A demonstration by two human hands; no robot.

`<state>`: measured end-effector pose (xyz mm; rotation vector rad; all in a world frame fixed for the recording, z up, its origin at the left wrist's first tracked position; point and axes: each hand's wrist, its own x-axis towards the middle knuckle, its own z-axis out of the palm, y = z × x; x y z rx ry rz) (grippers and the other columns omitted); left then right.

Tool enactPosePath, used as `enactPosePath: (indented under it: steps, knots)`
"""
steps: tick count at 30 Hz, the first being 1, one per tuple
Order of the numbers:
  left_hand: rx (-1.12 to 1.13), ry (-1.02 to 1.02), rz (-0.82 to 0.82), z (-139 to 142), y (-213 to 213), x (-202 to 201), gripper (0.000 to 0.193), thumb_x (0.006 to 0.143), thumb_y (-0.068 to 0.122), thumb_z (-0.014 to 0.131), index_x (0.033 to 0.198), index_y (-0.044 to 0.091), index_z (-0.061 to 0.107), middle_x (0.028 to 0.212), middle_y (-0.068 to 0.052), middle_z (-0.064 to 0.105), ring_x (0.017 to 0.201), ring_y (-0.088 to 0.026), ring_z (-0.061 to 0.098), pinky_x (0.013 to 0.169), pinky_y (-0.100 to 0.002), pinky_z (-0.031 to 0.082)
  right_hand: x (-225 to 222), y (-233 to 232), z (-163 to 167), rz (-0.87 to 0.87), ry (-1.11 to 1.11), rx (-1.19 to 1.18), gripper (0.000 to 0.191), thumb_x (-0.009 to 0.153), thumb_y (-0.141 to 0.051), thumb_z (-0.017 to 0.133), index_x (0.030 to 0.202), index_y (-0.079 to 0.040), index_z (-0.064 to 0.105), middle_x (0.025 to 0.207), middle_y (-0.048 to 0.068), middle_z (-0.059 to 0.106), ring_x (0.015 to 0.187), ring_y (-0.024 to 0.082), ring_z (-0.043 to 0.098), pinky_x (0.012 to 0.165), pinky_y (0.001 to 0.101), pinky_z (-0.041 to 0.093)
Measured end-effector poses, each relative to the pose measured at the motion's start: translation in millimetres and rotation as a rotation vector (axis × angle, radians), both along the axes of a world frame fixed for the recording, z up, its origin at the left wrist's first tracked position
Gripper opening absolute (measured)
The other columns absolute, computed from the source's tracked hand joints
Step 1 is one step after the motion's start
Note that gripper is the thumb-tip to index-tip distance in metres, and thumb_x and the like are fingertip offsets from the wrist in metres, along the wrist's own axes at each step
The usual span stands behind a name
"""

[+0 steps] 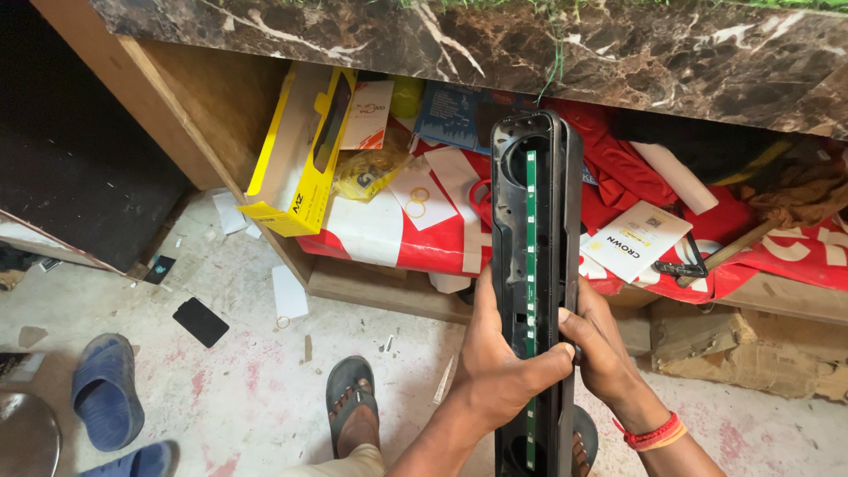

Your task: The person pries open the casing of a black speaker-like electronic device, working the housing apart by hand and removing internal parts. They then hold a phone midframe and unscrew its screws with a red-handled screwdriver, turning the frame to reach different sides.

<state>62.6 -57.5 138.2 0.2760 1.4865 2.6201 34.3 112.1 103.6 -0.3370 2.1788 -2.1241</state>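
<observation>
both hands grip a long black bar [535,265] held upright, a green strip [531,247] running down its open face. left hand [499,362] wraps its lower part, thumb across the front; right hand [601,349] clasps the right edge just beside it. beyond the bar's top, a yellow box [296,159] and red bag [424,238] sit on a shelf.

The long black housing [543,265] is showing semi-glossy moulded plastic around a smooth green circuit strip [531,283]. The counter [618,53] edge is gleaming as polished dark marble over matt raw wood, the yellow box [296,159] is looking like smooth cardboard, and the floor [247,371] is showing rough, stained concrete.
</observation>
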Motion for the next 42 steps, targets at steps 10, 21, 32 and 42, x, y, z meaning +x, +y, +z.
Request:
enactPosePath:
  steps: [10, 21, 32, 42]
  knots:
    - [0.026, 0.001, -0.01, 0.2, 0.0, -0.2, 0.092, 0.071, 0.011, 0.074, 0.153, 0.004, 0.033, 0.116, -0.005, 0.057, 0.101, -0.01, 0.061, 0.086, -0.028, 0.056, 0.5, -0.5, 1.2, 0.004, 0.002, -0.005, 0.074, 0.086, -0.034, 0.055, 0.147, 0.006, 0.044, 0.131, 0.014, 0.061, 0.12, 0.018, 0.057, 0.104, 0.034, 0.044]
    - [-0.05, -0.017, 0.006, 5.0, -3.1, -0.6, 0.092, 0.068, 0.012, 0.073, 0.151, 0.005, 0.035, 0.116, -0.005, 0.059, 0.099, -0.01, 0.062, 0.085, -0.029, 0.056, 0.7, -1.5, 2.6, 0.003, 0.002, -0.008, 0.074, 0.086, -0.034, 0.055, 0.147, 0.005, 0.043, 0.131, 0.014, 0.061, 0.121, 0.018, 0.056, 0.104, 0.0342, 0.044]
    - [-0.052, -0.031, 0.003, 4.3, -3.0, -0.4, 0.09, 0.068, 0.012, 0.073, 0.15, 0.005, 0.036, 0.114, -0.004, 0.059, 0.098, -0.01, 0.062, 0.084, -0.029, 0.057, 0.4, -1.1, 3.5, 0.002, -0.002, 0.022, 0.073, 0.085, -0.034, 0.054, 0.146, 0.006, 0.045, 0.131, 0.014, 0.062, 0.121, 0.019, 0.057, 0.104, 0.0345, 0.044]
    - [-0.012, -0.009, 0.013, 2.8, -2.4, -0.6, 0.089, 0.069, 0.012, 0.074, 0.15, 0.005, 0.037, 0.115, -0.004, 0.059, 0.099, -0.01, 0.062, 0.086, -0.029, 0.056, 0.2, -1.8, 3.3, 0.001, -0.01, 0.012, 0.072, 0.086, -0.031, 0.054, 0.147, 0.006, 0.044, 0.131, 0.014, 0.062, 0.121, 0.019, 0.057, 0.104, 0.0347, 0.044]
